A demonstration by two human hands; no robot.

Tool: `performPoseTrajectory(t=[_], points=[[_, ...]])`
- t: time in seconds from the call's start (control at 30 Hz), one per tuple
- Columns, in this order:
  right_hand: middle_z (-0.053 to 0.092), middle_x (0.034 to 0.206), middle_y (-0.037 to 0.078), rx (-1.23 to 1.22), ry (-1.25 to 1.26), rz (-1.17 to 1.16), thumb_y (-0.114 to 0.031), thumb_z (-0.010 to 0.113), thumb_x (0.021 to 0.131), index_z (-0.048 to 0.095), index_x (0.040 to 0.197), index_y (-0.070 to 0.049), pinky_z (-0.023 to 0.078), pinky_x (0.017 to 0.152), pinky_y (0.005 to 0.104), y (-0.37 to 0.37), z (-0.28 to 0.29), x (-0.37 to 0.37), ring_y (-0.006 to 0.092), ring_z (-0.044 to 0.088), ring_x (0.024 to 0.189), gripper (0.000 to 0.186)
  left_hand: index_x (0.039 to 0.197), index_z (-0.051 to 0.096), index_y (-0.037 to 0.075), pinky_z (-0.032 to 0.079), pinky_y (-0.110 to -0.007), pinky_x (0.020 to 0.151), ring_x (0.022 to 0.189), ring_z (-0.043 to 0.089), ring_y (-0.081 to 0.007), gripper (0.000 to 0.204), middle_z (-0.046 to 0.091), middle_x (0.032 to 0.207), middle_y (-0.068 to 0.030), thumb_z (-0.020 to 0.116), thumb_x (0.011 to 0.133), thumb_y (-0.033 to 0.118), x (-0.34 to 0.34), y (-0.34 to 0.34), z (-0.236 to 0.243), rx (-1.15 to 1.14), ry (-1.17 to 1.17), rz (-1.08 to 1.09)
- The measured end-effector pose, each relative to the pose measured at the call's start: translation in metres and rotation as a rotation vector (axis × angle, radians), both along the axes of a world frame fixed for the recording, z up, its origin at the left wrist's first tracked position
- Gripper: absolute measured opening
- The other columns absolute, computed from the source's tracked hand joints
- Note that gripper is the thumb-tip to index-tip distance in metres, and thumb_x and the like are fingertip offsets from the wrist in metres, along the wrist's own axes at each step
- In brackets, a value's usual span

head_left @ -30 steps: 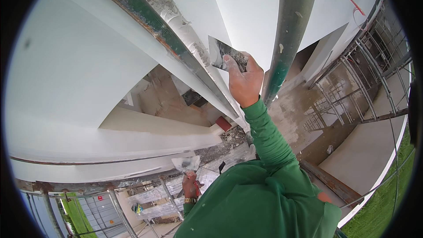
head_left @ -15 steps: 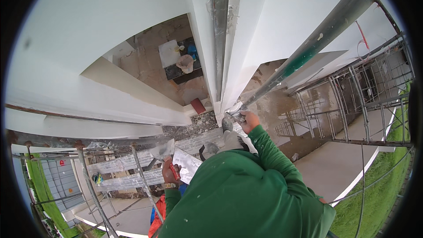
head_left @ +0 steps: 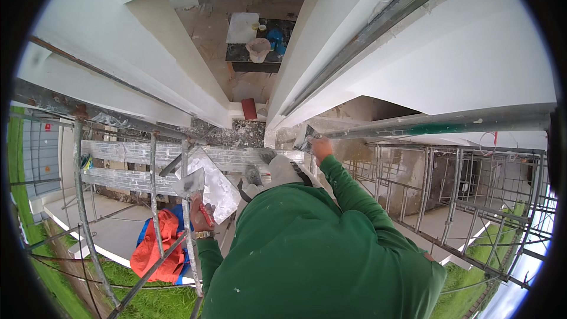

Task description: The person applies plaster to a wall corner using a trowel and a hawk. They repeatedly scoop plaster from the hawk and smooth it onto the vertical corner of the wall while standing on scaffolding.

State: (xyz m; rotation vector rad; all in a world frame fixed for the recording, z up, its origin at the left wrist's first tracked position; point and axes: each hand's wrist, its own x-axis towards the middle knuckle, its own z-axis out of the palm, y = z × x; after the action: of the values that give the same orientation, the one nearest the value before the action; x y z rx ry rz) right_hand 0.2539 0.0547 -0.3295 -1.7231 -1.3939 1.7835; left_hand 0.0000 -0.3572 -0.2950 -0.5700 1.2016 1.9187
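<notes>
My left hand [head_left: 202, 216], with a watch at the wrist, is closed round the red handle of a putty knife. Its wide, grey, smeared blade [head_left: 190, 182] points up beside an upright scaffold pole. My right hand [head_left: 322, 150] grips a second putty knife [head_left: 305, 138], its blade dark and streaked with white paste; the handle is mostly hidden by the fingers. That blade shows close to the lower end of a white pillar [head_left: 331, 71]; whether it touches cannot be told. A crumpled silvery sheet [head_left: 218, 192] lies beyond my left hand.
Metal scaffold planks [head_left: 133, 151] lie under my feet. Scaffold poles [head_left: 156, 195] surround me, and a thick pipe [head_left: 472, 119] crosses at right. An orange and blue cloth [head_left: 158, 245] hangs at left. Below stands a dark table [head_left: 238, 55] with a lined bucket [head_left: 258, 50].
My view has turned, so the pillar slants to the right and the pipe lies nearly level. The right-hand blade shows more plainly. Both hands keep their putty knives.
</notes>
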Motion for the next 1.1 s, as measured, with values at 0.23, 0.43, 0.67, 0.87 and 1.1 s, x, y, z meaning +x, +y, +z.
performPoseTrajectory(t=[0.23, 0.43, 0.67, 0.87, 1.1], points=[[0.064, 0.111, 0.031, 0.376, -0.338, 0.798, -0.03, 0.068, 0.083, 0.063, 0.115, 0.006, 0.045, 0.096, 0.0445, 0.047, -0.044, -0.056, 0.0436, 0.059, 0.11, 0.048, 0.109, 0.057, 0.015, 0.046, -0.027, 0.05, 0.047, 0.048, -0.0118, 0.016, 0.05, 0.067, 0.0027, 0.059, 0.094, 0.022, 0.067, 0.006, 0.015, -0.103, -0.08, 0.434], [0.067, 0.104, 0.028, 0.549, -0.405, 1.287, -0.025, 0.068, 0.081, 0.066, 0.107, 0.005, 0.047, 0.093, 0.0447, 0.104, -0.138, -0.072, 0.0423, 0.062, 0.103, 0.04, 0.106, 0.055, 0.013, 0.05, -0.031, 0.052, 0.048, 0.053, -0.0136, 0.015, 0.051, 0.067, 0.0017, 0.059, 0.094, 0.02, 0.143, 0.02, 0.012, -0.011, -0.121, 0.716], [0.067, 0.106, 0.027, 0.546, -0.456, 1.661, -0.023, 0.064, 0.077, 0.066, 0.108, 0.003, 0.048, 0.094, 0.0421, 0.075, -0.154, -0.177, 0.0411, 0.063, 0.105, 0.04, 0.107, 0.054, 0.013, 0.056, -0.036, 0.054, 0.049, 0.051, -0.012, 0.017, 0.052, 0.071, 0.0008, 0.061, 0.093, 0.019, 0.244, 0.033, -0.055, -0.064, -0.34, 1.005], [0.068, 0.105, 0.026, 0.432, -0.486, 1.891, -0.018, 0.063, 0.077, 0.065, 0.107, 0.008, 0.047, 0.095, 0.0407, 0.024, -0.268, -0.236, 0.0379, 0.064, 0.104, 0.039, 0.113, 0.053, 0.011, 0.055, -0.035, 0.056, 0.046, 0.05, -0.0117, 0.023, 0.055, 0.074, 0.0007, 0.06, 0.092, 0.019, 0.243, 0.056, -0.12, -0.012, -0.413, 1.142], [0.067, 0.104, 0.029, 0.596, -0.398, 2.295, -0.017, 0.058, 0.077, 0.062, 0.112, 0.008, 0.048, 0.092, 0.0428, -0.126, -0.377, -0.279, 0.0406, 0.063, 0.103, 0.043, 0.117, 0.049, 0.008, 0.057, -0.035, 0.053, 0.04, 0.05, -0.0124, 0.029, 0.055, 0.071, -0.0017, 0.062, 0.092, 0.015, 0.218, 0.079, -0.211, 0.178, -0.519, 1.277]])
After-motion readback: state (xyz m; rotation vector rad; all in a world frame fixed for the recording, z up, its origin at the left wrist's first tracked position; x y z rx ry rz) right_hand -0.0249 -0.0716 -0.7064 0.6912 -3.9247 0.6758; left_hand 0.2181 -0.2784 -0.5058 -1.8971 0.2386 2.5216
